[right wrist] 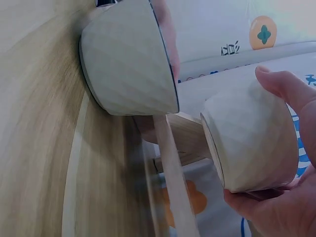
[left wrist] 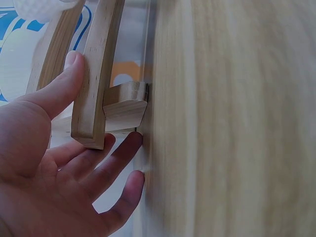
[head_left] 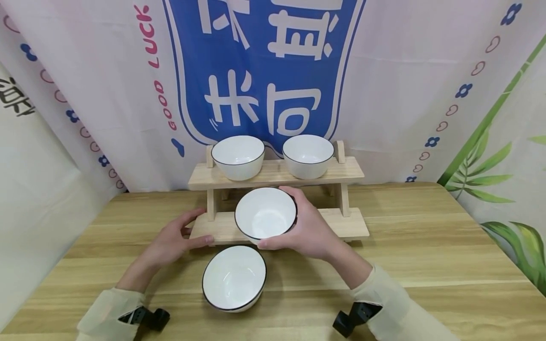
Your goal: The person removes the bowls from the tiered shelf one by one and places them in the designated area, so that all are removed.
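In the head view my right hand (head_left: 309, 229) holds a white bowl (head_left: 265, 213) with a dark rim by its right side, over the lower tier of a two-tier wooden display rack (head_left: 215, 227). The right wrist view shows this bowl's faceted outside (right wrist: 252, 138), tilted, with thumb and fingers on opposite sides. My left hand (head_left: 172, 241) grips the left end of the rack's lower board (left wrist: 94, 94), thumb on top and fingers below. Nearer to me, a matching bowl (head_left: 234, 279) sits on the table in front of the rack.
Two more such bowls, one on the left (head_left: 238, 158) and one on the right (head_left: 308, 157), stand on the upper tier. The wood-grain table (head_left: 426, 265) ends at a printed curtain (head_left: 396, 94) close behind the rack.
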{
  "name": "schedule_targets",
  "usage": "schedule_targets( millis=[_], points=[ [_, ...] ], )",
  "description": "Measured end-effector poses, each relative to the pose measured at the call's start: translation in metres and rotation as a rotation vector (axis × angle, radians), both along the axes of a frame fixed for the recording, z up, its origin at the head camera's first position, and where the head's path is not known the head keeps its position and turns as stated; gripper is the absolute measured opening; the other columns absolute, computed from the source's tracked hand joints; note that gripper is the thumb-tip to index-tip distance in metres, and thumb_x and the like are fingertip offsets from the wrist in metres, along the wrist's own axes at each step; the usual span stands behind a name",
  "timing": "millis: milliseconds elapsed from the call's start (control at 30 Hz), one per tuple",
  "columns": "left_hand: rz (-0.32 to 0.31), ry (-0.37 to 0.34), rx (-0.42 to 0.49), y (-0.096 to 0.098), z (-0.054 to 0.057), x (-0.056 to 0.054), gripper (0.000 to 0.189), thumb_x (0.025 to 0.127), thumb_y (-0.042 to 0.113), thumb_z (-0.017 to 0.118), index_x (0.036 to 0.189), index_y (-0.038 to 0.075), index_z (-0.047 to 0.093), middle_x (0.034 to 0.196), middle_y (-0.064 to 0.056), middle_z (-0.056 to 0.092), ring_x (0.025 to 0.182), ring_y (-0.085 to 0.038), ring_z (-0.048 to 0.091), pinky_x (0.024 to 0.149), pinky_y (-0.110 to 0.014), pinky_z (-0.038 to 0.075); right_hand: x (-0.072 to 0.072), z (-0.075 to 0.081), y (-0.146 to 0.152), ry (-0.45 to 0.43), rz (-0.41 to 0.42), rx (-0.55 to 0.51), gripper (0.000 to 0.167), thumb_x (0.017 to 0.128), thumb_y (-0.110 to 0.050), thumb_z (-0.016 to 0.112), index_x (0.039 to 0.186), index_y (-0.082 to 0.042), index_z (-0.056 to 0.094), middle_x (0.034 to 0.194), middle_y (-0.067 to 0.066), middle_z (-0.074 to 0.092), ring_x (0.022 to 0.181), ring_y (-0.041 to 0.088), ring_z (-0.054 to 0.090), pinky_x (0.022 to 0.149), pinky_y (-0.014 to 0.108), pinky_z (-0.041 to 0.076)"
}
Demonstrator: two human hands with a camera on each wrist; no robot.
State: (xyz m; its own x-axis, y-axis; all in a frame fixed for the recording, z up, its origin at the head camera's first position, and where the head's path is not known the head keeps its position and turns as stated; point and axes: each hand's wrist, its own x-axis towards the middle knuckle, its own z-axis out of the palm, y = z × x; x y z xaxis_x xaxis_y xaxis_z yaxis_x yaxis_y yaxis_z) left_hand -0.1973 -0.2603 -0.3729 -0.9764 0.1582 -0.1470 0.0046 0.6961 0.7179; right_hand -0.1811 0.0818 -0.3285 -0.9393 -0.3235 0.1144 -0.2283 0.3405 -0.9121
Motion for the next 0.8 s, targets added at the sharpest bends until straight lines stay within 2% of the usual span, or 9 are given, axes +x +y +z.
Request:
schedule_targets(
  millis=[167, 400, 633, 800],
  points=[
    [0.007, -0.004, 0.002, 0.000, -0.001, 0.000, 0.101, 0.094, 0.054, 0.081, 0.170, 0.013, 0.029, 0.168, -0.026, 0.037, 0.137, -0.046, 0.056, 0.097, -0.049, 0.055, 0.007, 0.002, 0.010, -0.001, 0.003, -0.004, 0.126, 0.063, -0.030, 0.106, 0.165, -0.018, 0.033, 0.155, 0.005, 0.052, 0.132, 0.028, 0.061, 0.111, 0.050, 0.051],
    [0.009, -0.002, -0.003, -0.001, -0.003, -0.001, 0.102, 0.093, 0.055, 0.081, 0.171, 0.013, 0.029, 0.168, -0.026, 0.037, 0.136, -0.045, 0.057, 0.097, -0.049, 0.055, 0.015, 0.001, 0.023, 0.022, 0.025, -0.002, 0.122, 0.064, -0.029, 0.106, 0.163, -0.015, 0.035, 0.155, 0.010, 0.054, 0.130, 0.029, 0.063, 0.109, 0.048, 0.052],
    [0.015, -0.010, 0.006, -0.001, -0.002, -0.001, 0.102, 0.093, 0.054, 0.081, 0.170, 0.014, 0.029, 0.168, -0.025, 0.038, 0.134, -0.044, 0.057, 0.094, -0.044, 0.054, 0.024, 0.001, 0.032, 0.012, 0.062, 0.004, 0.122, 0.063, -0.029, 0.106, 0.162, -0.017, 0.035, 0.152, 0.008, 0.054, 0.127, 0.027, 0.064, 0.107, 0.046, 0.053],
    [0.015, -0.014, 0.006, -0.001, -0.003, -0.002, 0.102, 0.093, 0.055, 0.081, 0.170, 0.014, 0.029, 0.169, -0.025, 0.036, 0.135, -0.044, 0.057, 0.094, -0.045, 0.054, 0.030, -0.001, 0.039, 0.024, 0.088, 0.001, 0.120, 0.063, -0.028, 0.106, 0.161, -0.019, 0.037, 0.152, 0.007, 0.055, 0.129, 0.028, 0.063, 0.108, 0.049, 0.052]
  ],
)
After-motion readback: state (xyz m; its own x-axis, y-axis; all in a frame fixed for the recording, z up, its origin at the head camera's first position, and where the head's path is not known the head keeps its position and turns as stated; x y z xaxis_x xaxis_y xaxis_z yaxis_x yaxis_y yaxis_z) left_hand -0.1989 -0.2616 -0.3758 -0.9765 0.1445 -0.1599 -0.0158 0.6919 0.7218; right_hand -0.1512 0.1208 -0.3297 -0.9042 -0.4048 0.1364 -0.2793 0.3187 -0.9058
